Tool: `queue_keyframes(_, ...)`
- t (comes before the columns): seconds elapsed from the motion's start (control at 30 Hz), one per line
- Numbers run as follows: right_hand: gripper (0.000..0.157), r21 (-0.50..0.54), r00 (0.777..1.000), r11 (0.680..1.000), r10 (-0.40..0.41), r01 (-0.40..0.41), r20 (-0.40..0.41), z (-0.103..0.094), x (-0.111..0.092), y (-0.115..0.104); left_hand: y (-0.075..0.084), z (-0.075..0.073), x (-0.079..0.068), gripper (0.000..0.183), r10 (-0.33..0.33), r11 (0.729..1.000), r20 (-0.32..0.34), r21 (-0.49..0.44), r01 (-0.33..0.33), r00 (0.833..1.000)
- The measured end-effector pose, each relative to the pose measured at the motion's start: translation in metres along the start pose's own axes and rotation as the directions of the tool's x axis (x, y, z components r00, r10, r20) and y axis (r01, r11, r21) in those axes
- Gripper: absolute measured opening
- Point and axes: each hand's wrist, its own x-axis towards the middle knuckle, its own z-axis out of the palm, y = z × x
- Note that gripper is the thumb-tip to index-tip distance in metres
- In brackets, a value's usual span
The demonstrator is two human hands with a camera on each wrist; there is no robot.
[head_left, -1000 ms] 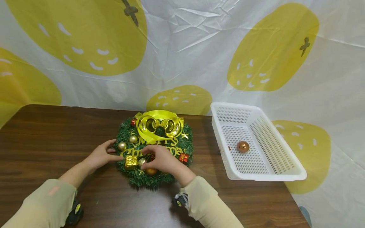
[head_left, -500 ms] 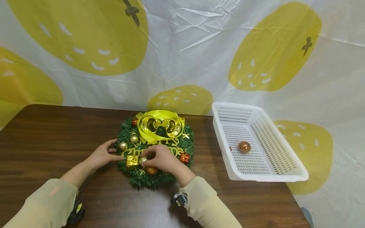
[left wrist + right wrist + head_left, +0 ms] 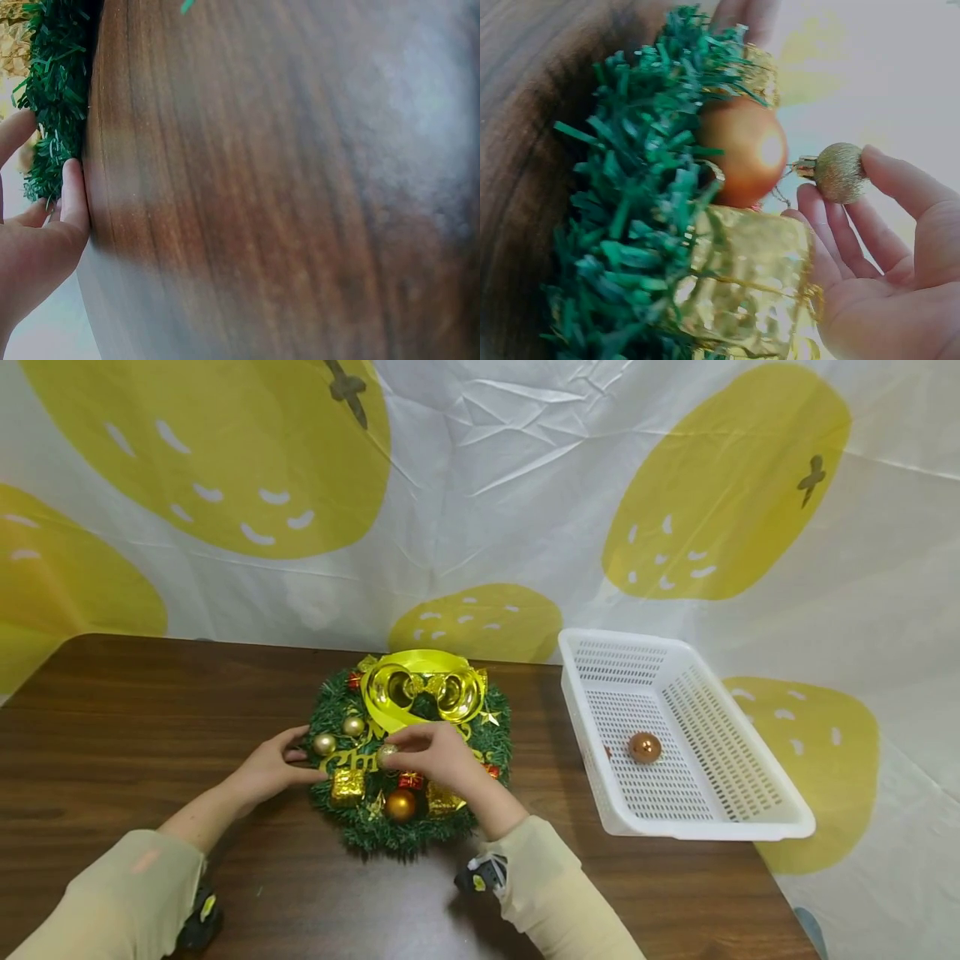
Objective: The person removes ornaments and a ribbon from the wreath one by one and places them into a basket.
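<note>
A green tinsel Christmas wreath (image 3: 397, 842) lies on the table, trimmed with gold lettering, bells (image 3: 459, 695), a yellow ribbon and small ornaments. My left hand (image 3: 262, 770) holds its left edge, thumb and fingers around the tinsel, as the left wrist view also shows. Above the wreath my right hand (image 3: 444, 762) pinches a small glittery gold bauble (image 3: 840, 174) between thumb and fingers. A thin cord trails from the bauble's cap. Near it on the wreath are an orange bauble (image 3: 744, 152) and a gold foil gift box (image 3: 750, 277). My right hand hides part of the lettering.
A white perforated plastic basket (image 3: 757, 828) stands to the right, with a copper-coloured bauble (image 3: 645, 747) inside. The brown wooden table (image 3: 150, 718) meets a curtain printed with yellow fruit (image 3: 487, 510) behind it.
My right hand has lifted the gold bauble up off the wreath and slightly to the right, uncovering the orange bauble and a red gift box. The left hand stays at the edge.
</note>
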Motion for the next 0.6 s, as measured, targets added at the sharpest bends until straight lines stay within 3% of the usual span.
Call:
queue_keyframes(0.2, 0.032, 0.031, 0.999, 0.999, 0.042, -0.041, -0.025, -0.010, -0.002, -0.002, 0.000, 0.000, 0.000, 0.095, -0.001, 1.000, 0.001, 0.001, 0.001, 1.000)
queue_keyframes(0.6, 0.037, 0.054, 0.999, 0.998, 0.032, -0.030, -0.034, -0.029, -0.007, -0.004, -0.001, 0.000, 0.000, 0.095, -0.002, 1.000, 0.016, -0.013, 0.002, 1.000)
